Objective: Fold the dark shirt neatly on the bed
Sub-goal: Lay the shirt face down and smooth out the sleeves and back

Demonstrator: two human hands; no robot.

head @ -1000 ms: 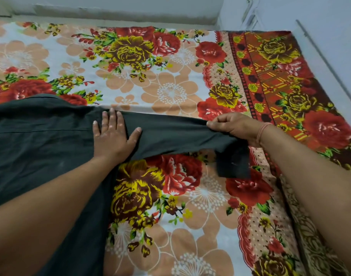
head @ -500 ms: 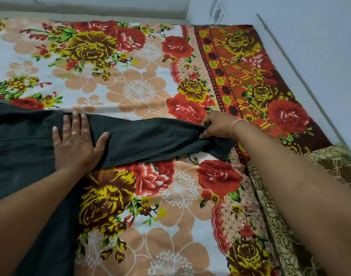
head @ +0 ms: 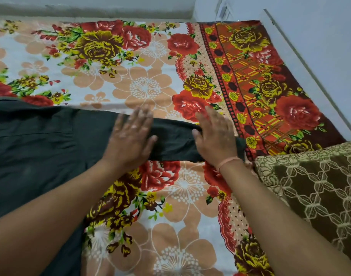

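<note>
The dark shirt [head: 37, 144] lies spread over the left half of the flowered bed sheet [head: 142, 80]. Its sleeve [head: 172, 140] stretches flat to the right across the bed. My left hand [head: 130, 138] lies flat on the sleeve near the shoulder, fingers straight and blurred by motion. My right hand [head: 216, 134] presses flat on the sleeve's outer end, fingers straight, with the cuff [head: 241, 145] showing just beyond it. A thin pink band circles my right wrist.
A brown cushion with a cream lattice pattern [head: 318, 188] sits at the bed's right edge, close to my right forearm. A pale wall [head: 320, 36] runs along the right side and the far end of the bed.
My right hand has let go of the sleeve end it was pinching and now lies flat on it. My left hand has slid right along the sleeve. The sleeve lies flat.
</note>
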